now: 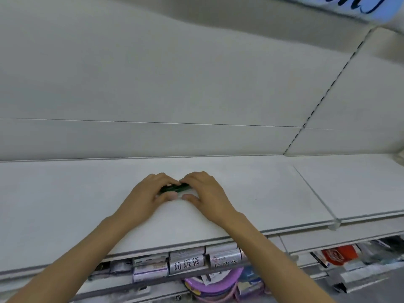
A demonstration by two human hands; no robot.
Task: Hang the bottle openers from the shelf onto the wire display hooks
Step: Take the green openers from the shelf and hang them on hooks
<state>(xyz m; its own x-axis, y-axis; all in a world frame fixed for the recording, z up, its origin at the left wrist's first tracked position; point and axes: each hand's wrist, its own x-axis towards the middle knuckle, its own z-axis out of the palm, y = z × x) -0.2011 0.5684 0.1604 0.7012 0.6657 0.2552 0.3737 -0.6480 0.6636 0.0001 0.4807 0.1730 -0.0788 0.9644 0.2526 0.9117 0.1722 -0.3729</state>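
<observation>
Bottle openers: a small dark green cluster (175, 188), glossy and elongated, lying flat on the white shelf, between the two hands. How many pieces it holds cannot be told; the frame is soft there.
Left hand: the left hand (150, 191) comes in from the lower left, palm down, fingers curled over the left end of the green cluster and the thumb tip resting on the shelf just in front of it. It grips that end.
Right hand: the right hand (204, 191) mirrors it from the lower right, fingers curled over the right end of the cluster, thumb tip on the shelf close to the other thumb. Fingertips of both hands nearly meet above the green pieces.
Shelf: a broad, flat, matte white board (65, 204) with a pale grey front lip; a thin seam splits it from a second board on the right.
Back wall: smooth white panels (153, 84) with one horizontal joint, and a slotted upright strip (317, 101) running diagonally at the right.
Below the shelf: silvery packets with printed characters (187, 262) stand in a row under the lip; a lilac plastic ring (215, 283) and a red packet (338, 254) lie lower down.
Top right corner: a blue-and-white sign (349, 7), blurred.
</observation>
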